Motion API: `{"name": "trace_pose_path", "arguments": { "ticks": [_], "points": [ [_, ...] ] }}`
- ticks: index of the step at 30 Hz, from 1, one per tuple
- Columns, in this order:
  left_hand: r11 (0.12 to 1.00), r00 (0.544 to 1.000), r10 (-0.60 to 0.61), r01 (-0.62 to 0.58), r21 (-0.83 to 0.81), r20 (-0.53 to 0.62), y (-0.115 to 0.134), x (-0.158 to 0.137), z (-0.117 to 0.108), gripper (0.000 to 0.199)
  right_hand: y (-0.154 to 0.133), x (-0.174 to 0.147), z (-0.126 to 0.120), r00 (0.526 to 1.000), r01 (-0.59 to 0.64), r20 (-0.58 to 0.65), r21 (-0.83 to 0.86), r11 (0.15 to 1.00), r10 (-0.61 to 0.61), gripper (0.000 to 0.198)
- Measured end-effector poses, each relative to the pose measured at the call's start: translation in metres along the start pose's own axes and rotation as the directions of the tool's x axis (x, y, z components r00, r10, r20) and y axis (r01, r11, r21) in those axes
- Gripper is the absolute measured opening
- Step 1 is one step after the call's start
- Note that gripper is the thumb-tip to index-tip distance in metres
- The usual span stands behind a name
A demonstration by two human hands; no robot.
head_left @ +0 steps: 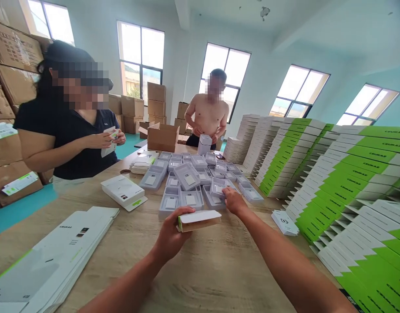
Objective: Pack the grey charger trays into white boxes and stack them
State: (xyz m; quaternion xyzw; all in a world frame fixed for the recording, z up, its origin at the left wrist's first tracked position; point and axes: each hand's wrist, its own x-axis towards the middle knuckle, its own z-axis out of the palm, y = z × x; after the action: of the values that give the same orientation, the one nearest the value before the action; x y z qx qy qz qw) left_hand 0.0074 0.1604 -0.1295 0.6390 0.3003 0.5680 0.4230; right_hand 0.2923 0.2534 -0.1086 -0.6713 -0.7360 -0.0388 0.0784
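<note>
My left hand is closed around a small white and green carton, whose near end is open with a flap standing out. To the right and a little farther off, my right hand pinches the edge of a clear plastic tray. That tray rests on a spread of similar trays, several of them stacked and tilted, with small white pieces inside. Ahead of my left hand sits another tray with a white square in it.
Flat printed cartons lie stacked at left, near a white box. Tall stacks of green and white boxes line the right side, beside small white cards. A person at left handles a carton; another person stands beyond a cardboard box.
</note>
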Motion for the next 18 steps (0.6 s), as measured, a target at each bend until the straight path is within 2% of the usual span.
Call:
{"name": "trace_pose_path", "arguments": {
  "ticks": [2, 4, 6, 8, 12, 14, 16, 18],
  "points": [
    [1.0, 1.0, 0.005, -0.005, -0.005, -0.001, 0.0, 0.0, 0.001, 0.034, 0.001, -0.005, -0.005, 0.996, 0.073, 0.06, -0.055, 0.996, -0.07, 0.043],
    [1.0, 1.0, 0.003, -0.003, -0.009, -0.006, -0.001, 0.0, 0.002, 0.033, 0.003, -0.006, -0.011, 0.984, 0.149, 0.115, -0.097, 0.984, -0.137, 0.064],
    [1.0, 1.0, -0.003, 0.003, -0.01, -0.012, -0.001, 0.0, 0.003, 0.033, 0.005, 0.003, -0.017, 0.968, 0.206, 0.17, -0.132, 0.97, -0.182, 0.085],
    [1.0, 1.0, 0.003, -0.003, -0.006, -0.01, -0.001, 0.001, 0.002, 0.033, 0.007, 0.018, -0.021, 0.951, 0.245, 0.232, -0.155, 0.957, -0.206, 0.095],
    [0.996, 0.994, 0.094, -0.094, 0.009, 0.061, 0.004, 0.0, -0.001, 0.036, 0.005, 0.049, -0.023, 0.91, 0.315, 0.328, -0.147, 0.938, -0.254, 0.094],
    [0.988, 0.985, 0.146, -0.149, 0.027, 0.092, 0.007, 0.0, -0.003, 0.036, 0.002, 0.051, -0.026, 0.904, 0.329, 0.332, -0.133, 0.935, -0.271, 0.091],
    [0.983, 0.979, 0.172, -0.178, 0.052, 0.106, 0.008, 0.0, -0.003, 0.037, 0.002, 0.036, -0.034, 0.914, 0.321, 0.298, -0.12, 0.939, -0.275, 0.089],
    [0.979, 0.98, 0.175, -0.184, 0.09, 0.097, 0.006, 0.0, -0.003, 0.038, 0.006, 0.003, -0.049, 0.933, 0.297, 0.241, -0.106, 0.949, -0.266, 0.091]
  ]
}}
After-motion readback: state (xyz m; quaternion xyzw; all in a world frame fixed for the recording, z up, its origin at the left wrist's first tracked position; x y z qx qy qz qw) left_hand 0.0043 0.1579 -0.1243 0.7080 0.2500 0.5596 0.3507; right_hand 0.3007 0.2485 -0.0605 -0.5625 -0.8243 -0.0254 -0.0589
